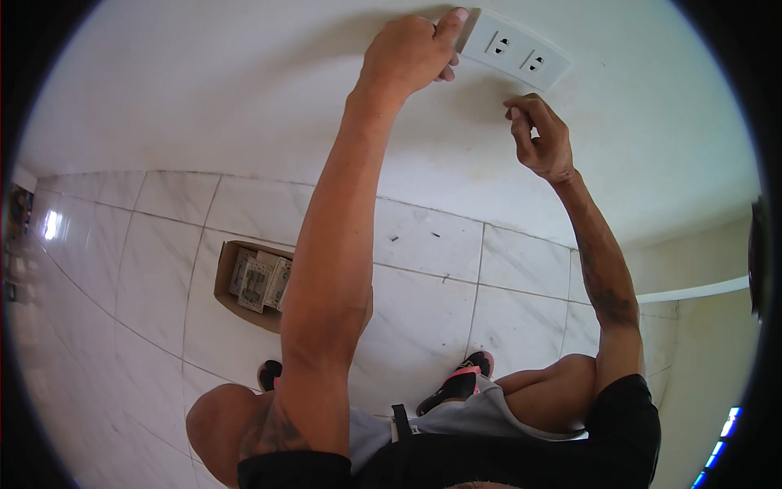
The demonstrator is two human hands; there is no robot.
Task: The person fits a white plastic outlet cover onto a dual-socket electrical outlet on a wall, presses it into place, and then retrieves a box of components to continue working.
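A white double wall socket [519, 50] with two outlets sits on the pale wall, tilted in view. My left hand [410, 55] is at its left end, the thumb along the plate's edge and the other fingers curled beside it. Just below the socket's lower right end, my right hand [541, 137] is closed in a loose pinch, apart from the plate. Whether something small lies between those fingertips I cannot make out.
An open cardboard box [231, 302] on the marbled tile floor holds several white electrical fittings [257, 279], partly hidden by my left forearm. Small dark bits [436, 235] lie on the tiles near the wall. A pale curved strip [692, 291] runs at the right.
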